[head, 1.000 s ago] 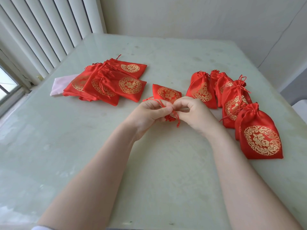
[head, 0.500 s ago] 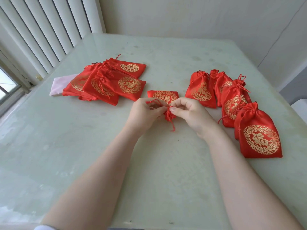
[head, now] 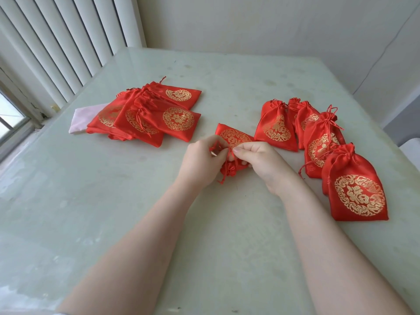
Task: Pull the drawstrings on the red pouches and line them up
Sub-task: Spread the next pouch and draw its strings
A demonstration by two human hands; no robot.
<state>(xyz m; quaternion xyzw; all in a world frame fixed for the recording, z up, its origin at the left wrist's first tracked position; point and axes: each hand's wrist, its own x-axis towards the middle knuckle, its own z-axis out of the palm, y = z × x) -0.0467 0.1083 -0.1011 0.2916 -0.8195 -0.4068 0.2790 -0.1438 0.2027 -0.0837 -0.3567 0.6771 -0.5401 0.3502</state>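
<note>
A red pouch (head: 235,138) with a gold emblem lies in the middle of the table, its gathered mouth (head: 229,169) bunched toward me. My left hand (head: 201,162) pinches a red drawstring on the pouch's left side. My right hand (head: 261,161) pinches the string at the neck on the right side. A loose cord end hangs below the bunched mouth. A pile of flat red pouches (head: 147,117) lies at the left. A row of several pouches with gathered mouths (head: 318,142) runs along the right, the nearest one (head: 356,189) largest in view.
A pale pink cloth (head: 80,119) sticks out from under the left pile. The pale green table (head: 113,223) meets a wall at the back and vertical blinds (head: 56,42) with a window at the left. A white object (head: 411,148) sits past the table's right edge.
The pouch's mouth has been drawn tighter into a bunch and now sits lower, toward me. Both hands have shifted slightly apart on the strings.
</note>
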